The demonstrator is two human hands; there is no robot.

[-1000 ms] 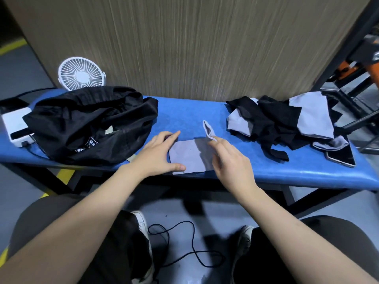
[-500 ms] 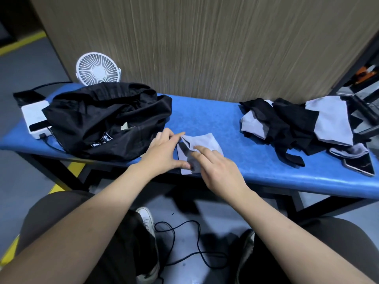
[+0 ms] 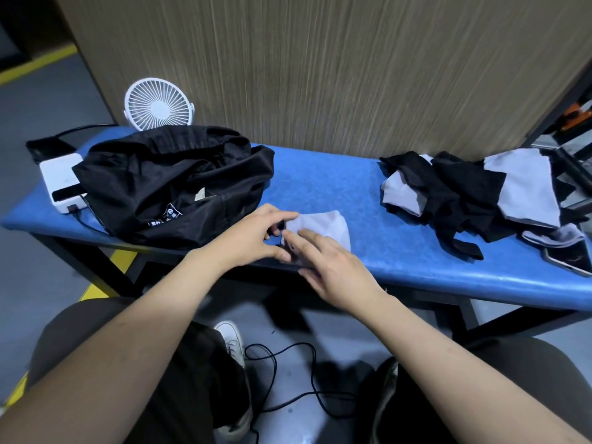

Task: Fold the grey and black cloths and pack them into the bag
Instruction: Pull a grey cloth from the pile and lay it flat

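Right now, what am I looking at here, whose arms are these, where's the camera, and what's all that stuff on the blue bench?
There is no machine: these are a person's bare arms, seen from a camera worn on their head, looking forward and down. The left hand and right hand are both on a small grey cloth near the front edge of the blue bench, apparently folding it; how tightly the fingers grip is hard to tell. To the left lies a black bag, with a white fan behind it and a white box beside it. To the right is a pile of cloths, black and grey, not yet folded, and a phone at the far right. A cable lies on the floor.
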